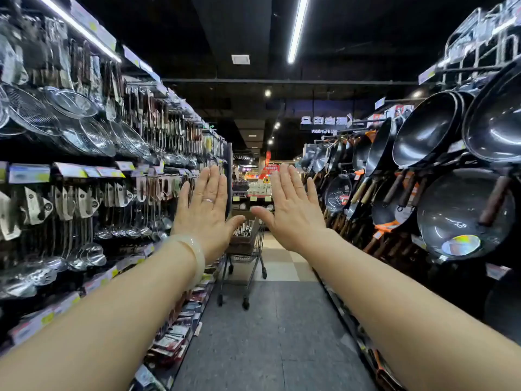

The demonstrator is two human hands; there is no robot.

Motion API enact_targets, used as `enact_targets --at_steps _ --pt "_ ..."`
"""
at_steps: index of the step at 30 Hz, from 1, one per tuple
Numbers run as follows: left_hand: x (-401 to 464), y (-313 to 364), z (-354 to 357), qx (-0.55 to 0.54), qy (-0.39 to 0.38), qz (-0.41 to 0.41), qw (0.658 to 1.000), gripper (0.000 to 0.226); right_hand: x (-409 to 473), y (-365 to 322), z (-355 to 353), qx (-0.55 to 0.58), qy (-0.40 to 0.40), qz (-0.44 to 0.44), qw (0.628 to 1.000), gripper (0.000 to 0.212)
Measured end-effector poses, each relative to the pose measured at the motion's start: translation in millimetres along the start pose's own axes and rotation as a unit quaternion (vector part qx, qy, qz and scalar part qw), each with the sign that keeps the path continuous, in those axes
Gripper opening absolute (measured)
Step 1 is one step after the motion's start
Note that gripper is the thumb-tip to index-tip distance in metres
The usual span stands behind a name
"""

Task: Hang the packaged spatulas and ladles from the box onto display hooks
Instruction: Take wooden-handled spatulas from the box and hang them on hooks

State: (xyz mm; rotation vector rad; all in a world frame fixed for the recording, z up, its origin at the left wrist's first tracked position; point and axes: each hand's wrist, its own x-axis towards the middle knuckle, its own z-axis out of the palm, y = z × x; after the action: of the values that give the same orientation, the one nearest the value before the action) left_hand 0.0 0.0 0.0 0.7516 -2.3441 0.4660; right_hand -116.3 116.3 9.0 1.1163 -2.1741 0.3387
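Both my arms stretch straight out down a shop aisle. My left hand (pixel 207 210) is raised with its back to me, fingers straight and together, holding nothing. My right hand (pixel 293 210) mirrors it, fingers straight and empty. Between and beyond them stands a shopping cart (pixel 248 258) that carries a brown cardboard box (pixel 242 230) with packaged utensils inside. On the left wall, packaged ladles and spatulas (pixel 84 218) hang from display hooks, well apart from both hands.
Strainers (pixel 70 117) hang on the upper left shelving, with price tags (pixel 70 170) along the rails. Dark woks and pans (pixel 439 153) hang along the right side. The grey aisle floor (pixel 270 334) runs between the two walls to the cart.
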Motion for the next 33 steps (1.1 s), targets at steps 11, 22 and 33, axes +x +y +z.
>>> enact_targets --at_steps 11,22,33 --pt "200 16 171 -0.004 -0.040 -0.020 0.999 0.075 187 100 168 -0.031 -0.029 -0.022 0.999 0.079" --pt "381 6 410 0.015 -0.088 -0.015 0.996 0.076 365 154 413 -0.021 -0.073 -0.037 0.996 0.080" --pt "631 -26 630 -0.018 -0.103 -0.005 0.994 0.076 607 205 635 -0.029 -0.093 -0.025 0.995 0.078"
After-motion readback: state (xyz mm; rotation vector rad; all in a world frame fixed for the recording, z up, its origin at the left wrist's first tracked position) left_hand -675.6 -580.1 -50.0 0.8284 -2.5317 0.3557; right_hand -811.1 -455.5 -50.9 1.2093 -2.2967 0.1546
